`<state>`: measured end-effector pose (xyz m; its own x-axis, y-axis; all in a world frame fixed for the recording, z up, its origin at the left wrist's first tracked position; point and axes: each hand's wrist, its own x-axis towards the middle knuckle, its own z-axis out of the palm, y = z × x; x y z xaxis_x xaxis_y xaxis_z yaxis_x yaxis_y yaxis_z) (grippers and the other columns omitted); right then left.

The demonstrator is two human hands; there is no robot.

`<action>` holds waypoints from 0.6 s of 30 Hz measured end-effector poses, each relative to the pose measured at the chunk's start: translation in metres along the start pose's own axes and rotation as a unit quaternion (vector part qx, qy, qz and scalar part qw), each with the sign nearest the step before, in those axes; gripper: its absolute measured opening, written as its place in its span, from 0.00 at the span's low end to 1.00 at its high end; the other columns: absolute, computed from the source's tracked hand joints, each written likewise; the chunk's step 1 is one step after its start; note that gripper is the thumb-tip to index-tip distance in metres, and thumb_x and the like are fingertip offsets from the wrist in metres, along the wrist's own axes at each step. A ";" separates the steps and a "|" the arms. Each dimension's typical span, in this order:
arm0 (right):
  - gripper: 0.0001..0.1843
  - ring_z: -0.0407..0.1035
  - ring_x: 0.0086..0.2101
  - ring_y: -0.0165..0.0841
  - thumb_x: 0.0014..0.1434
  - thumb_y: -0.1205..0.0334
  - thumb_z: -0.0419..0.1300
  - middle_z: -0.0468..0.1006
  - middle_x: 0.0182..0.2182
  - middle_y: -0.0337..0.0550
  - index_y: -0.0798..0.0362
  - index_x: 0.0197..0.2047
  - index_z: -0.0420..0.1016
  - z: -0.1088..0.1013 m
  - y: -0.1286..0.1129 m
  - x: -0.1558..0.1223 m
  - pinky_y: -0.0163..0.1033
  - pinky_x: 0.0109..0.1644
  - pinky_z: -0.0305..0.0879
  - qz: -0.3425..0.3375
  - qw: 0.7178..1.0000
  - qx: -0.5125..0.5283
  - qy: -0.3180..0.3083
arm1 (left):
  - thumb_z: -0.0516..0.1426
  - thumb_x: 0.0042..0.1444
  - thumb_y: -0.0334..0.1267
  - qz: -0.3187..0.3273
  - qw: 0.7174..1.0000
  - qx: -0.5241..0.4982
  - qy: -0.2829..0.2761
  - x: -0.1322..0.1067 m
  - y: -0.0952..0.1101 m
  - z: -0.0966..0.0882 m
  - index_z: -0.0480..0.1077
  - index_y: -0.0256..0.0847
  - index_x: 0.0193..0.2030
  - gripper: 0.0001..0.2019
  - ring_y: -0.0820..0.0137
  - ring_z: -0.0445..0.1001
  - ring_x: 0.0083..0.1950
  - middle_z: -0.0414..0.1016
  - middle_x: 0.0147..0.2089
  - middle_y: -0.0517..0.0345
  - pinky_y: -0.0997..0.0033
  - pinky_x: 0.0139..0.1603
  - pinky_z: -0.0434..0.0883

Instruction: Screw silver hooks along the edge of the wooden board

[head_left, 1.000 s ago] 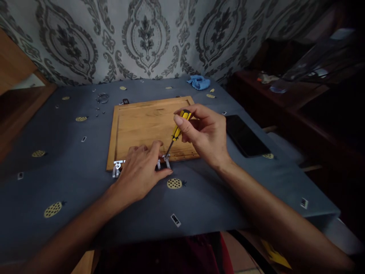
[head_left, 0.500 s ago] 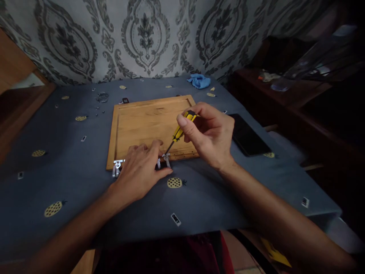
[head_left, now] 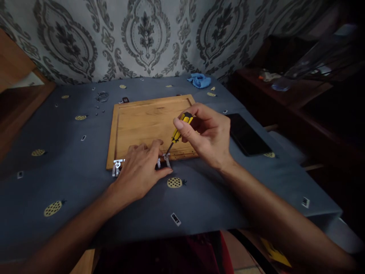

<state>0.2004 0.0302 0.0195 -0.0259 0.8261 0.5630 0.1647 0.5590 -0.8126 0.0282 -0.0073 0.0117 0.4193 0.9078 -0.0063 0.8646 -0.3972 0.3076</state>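
Observation:
A wooden panel (head_left: 148, 118) with a raised border lies flat before me. Metal fittings (head_left: 116, 167) sit along its near edge, joined by a dark part mostly hidden under my left hand (head_left: 139, 169). That hand's fingers bend over the panel's edge, while its thumb reaches along the near side of the right fitting (head_left: 167, 160), bracing it. Pinched between thumb and fingers of my right hand (head_left: 209, 135) is a yellow-and-black screwdriver (head_left: 176, 133), tilted, with its tip down at the right fitting. Small dark holes show along the edge to the right of it.
A black phone or tablet (head_left: 249, 135) lies right of the panel. Toward the back are a blue cloth (head_left: 199, 80), a clear crumpled bag (head_left: 102, 97) and several small metal bits (head_left: 99, 111). Wooden furniture (head_left: 17, 68) stands at left. The patterned tablecloth (head_left: 216, 201) ends near me.
My right hand and the screwdriver handle have shifted slightly left and the handle leans a little differently. The tip stays at the right fitting; my left hand keeps its place.

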 end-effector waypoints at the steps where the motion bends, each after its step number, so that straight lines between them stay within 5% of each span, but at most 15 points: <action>1: 0.20 0.59 0.21 0.24 0.54 0.47 0.70 0.66 0.24 0.34 0.50 0.28 0.67 0.000 -0.001 0.001 0.33 0.21 0.58 0.010 1.000 0.015 -0.011 | 0.64 0.58 0.45 0.001 1.000 -0.001 0.000 0.000 0.000 0.000 0.63 0.39 0.56 0.24 0.49 0.75 0.51 0.79 0.45 0.48 0.47 0.53 0.68; 11: 0.11 0.69 0.21 0.22 0.57 0.56 0.69 0.77 0.30 0.36 0.55 0.38 0.78 -0.012 -0.007 0.009 0.31 0.25 0.72 0.037 0.975 0.123 -0.183 | 0.64 0.58 0.47 0.008 1.000 -0.005 0.002 0.000 -0.001 0.001 0.62 0.40 0.55 0.24 0.50 0.76 0.50 0.79 0.45 0.49 0.49 0.51 0.68; 18: 0.15 0.69 0.18 0.23 0.53 0.55 0.72 0.73 0.24 0.33 0.55 0.28 0.73 -0.006 -0.005 0.003 0.29 0.20 0.68 0.031 0.983 0.121 -0.138 | 0.64 0.58 0.48 0.002 1.000 -0.012 0.015 0.000 -0.003 0.004 0.62 0.42 0.54 0.24 0.51 0.77 0.50 0.79 0.45 0.50 0.49 0.53 0.68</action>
<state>0.2055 0.0292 0.0264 -0.2957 0.8285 0.4756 -0.0633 0.4798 -0.8751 0.0269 -0.0072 0.0073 0.4143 0.9098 0.0242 0.8558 -0.3985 0.3299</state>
